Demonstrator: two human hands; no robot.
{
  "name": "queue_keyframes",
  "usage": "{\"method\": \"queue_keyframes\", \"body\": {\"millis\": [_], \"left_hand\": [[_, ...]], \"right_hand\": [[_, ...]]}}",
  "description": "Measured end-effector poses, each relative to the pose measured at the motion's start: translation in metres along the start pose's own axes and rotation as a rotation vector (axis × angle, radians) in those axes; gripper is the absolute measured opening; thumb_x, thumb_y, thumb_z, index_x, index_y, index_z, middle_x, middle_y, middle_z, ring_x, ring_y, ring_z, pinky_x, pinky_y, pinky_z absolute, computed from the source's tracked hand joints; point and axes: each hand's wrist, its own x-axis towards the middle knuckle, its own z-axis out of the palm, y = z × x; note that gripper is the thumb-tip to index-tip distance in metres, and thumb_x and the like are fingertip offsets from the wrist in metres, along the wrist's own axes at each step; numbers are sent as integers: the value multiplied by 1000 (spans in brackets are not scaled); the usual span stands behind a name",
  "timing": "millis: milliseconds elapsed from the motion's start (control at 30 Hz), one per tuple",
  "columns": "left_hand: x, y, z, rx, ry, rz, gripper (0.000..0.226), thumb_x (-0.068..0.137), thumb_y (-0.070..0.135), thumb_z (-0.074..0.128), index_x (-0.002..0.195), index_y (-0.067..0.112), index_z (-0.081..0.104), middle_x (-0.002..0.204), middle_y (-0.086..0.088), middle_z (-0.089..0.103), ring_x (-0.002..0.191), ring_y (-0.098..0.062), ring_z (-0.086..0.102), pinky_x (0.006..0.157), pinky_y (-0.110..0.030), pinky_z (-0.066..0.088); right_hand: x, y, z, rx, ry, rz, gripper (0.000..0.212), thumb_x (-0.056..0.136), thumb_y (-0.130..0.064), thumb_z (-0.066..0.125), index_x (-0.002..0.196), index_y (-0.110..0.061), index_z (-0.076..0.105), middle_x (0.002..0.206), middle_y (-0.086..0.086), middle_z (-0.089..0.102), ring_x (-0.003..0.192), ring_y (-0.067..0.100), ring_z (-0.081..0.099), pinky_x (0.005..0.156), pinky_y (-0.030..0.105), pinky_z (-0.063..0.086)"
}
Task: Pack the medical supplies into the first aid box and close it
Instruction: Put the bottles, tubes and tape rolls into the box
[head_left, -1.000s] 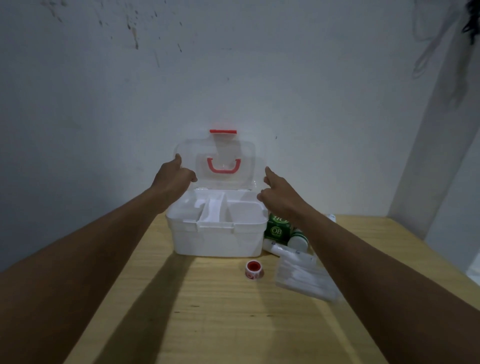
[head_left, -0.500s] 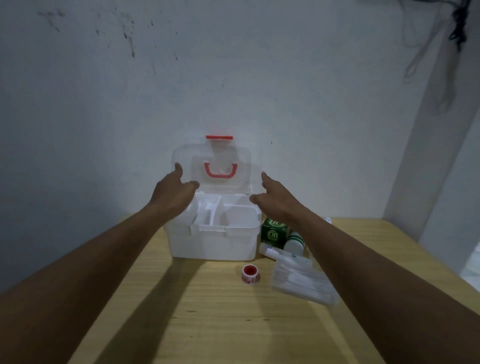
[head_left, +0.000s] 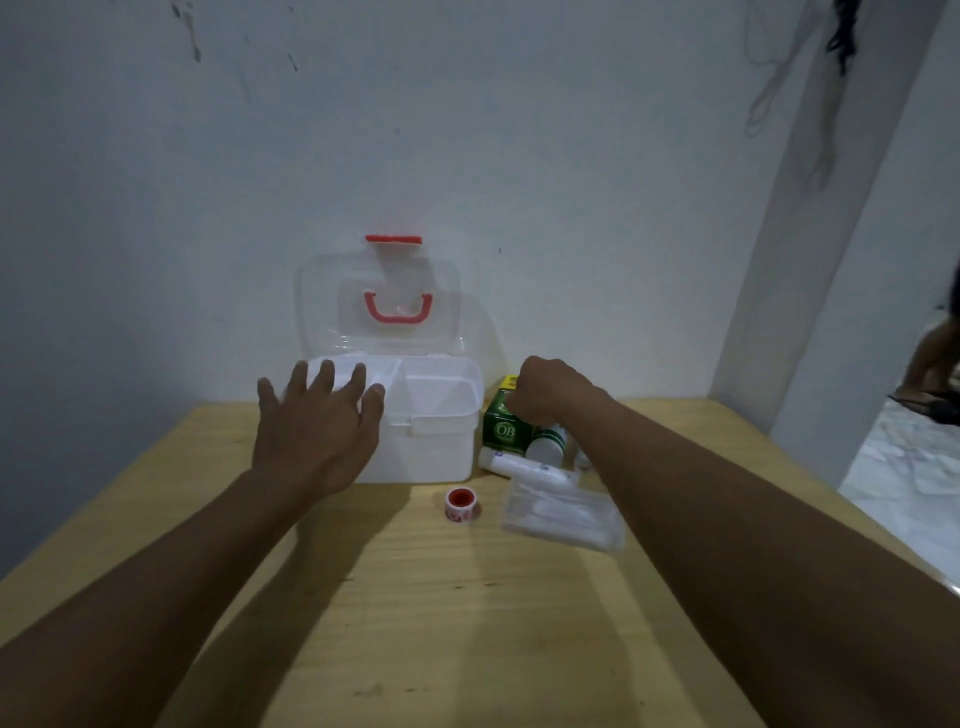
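First aid box (head_left: 415, 447) sits on the bench (head_left: 467, 623) w/ clear lid (head_left: 379, 312) tipped up toward the wall, tray compartments empty; supplies all lie just R of the box, so the right hand (head_left: 550, 392) is the nearer one by far. Its fingers curl down over the top of the green carton (head_left: 501, 426), which stands upright touching the box's R wall, but can't tell if they're clamped on it yet; left hand (head_left: 317, 431) hovers over the box's L front corner, fingers (head_left: 324, 371) spread apart, holding nothing. Judging from that, next move is a short lift up and L into the open tray; tape roll (head_left: 460, 504), white tube (head_left: 524, 465) & plastic packet (head_left: 563, 519) wait nearer the person.
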Motion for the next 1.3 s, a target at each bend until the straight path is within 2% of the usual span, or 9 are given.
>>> {"method": "queue_keyframes", "body": {"millis": [100, 233, 467, 767, 833, 967, 1067, 1167, 1300], "left_hand": [[-1, 1, 0, -5, 8, 12, 78, 89, 59, -5, 154, 29, 27, 161, -9, 27, 151, -34, 15, 118, -63, 6], [0, 0, 2, -10, 16, 12, 76, 90, 58, -3, 153, 30, 29, 161, -7, 27, 151, -32, 15, 118, -63, 6], [0, 1, 2, -44, 2, -5, 77, 89, 59, -4, 153, 32, 27, 162, -6, 25, 152, -30, 12, 119, -62, 4], [-1, 2, 0, -84, 5, -25, 75, 90, 58, -3, 154, 31, 26, 161, -5, 28, 151, -29, 14, 119, -59, 4], [-1, 2, -2, -152, 35, -41, 71, 93, 53, 2, 153, 26, 28, 159, -8, 32, 150, -29, 19, 120, -57, 7], [5, -2, -4, -243, 111, -105, 59, 101, 43, 16, 152, 17, 34, 155, -12, 39, 147, -32, 28, 120, -54, 18], [4, -4, -2, -151, 40, -88, 58, 102, 43, 15, 153, 20, 30, 159, -11, 32, 150, -32, 20, 120, -56, 13], [3, -2, -2, -100, 15, -78, 58, 101, 42, 13, 153, 22, 30, 159, -11, 31, 150, -33, 18, 119, -58, 12], [3, -2, -4, -80, -9, -73, 60, 100, 43, 10, 152, 23, 33, 157, -11, 35, 148, -35, 23, 118, -59, 14]], "right_hand": [[7, -2, 8, -34, 48, 13, 42, 91, -47, 56, 114, -12, 56, 114, 11, 62, 105, 32, 58, 75, 34, 43], [15, -9, 11, -64, -2, 44, 52, 79, -67, 57, 96, -19, 50, 95, 3, 59, 92, 27, 60, 75, 34, 47], [22, -12, 7, 90, -74, 89, 35, 80, -45, 67, 89, -14, 54, 81, 1, 56, 71, 17, 55, 60, 28, 42], [13, -5, -30, 241, 146, 131, 49, 74, -53, 68, 100, -16, 49, 109, 12, 60, 107, 34, 61, 78, 32, 45], [9, -4, -50, 238, 165, 93, 49, 75, -51, 69, 102, -14, 52, 103, 11, 57, 97, 32, 61, 70, 30, 45], [-1, -10, -89, 182, 178, -44, 43, 74, -45, 72, 90, -6, 62, 88, 12, 61, 77, 28, 58, 47, 26, 35], [-11, -14, -112, 121, 187, -97, 41, 71, -43, 74, 81, -4, 68, 75, 9, 62, 66, 25, 59, 49, 26, 38], [-20, -15, -129, 99, 192, -98, 35, 72, -42, 74, 69, -9, 62, 67, 6, 58, 58, 20, 53, 52, 27, 40], [-27, -19, -132, 83, 178, -99, 40, 73, -42, 74, 87, -5, 69, 75, 8, 63, 67, 22, 60, 60, 32, 49]]}}
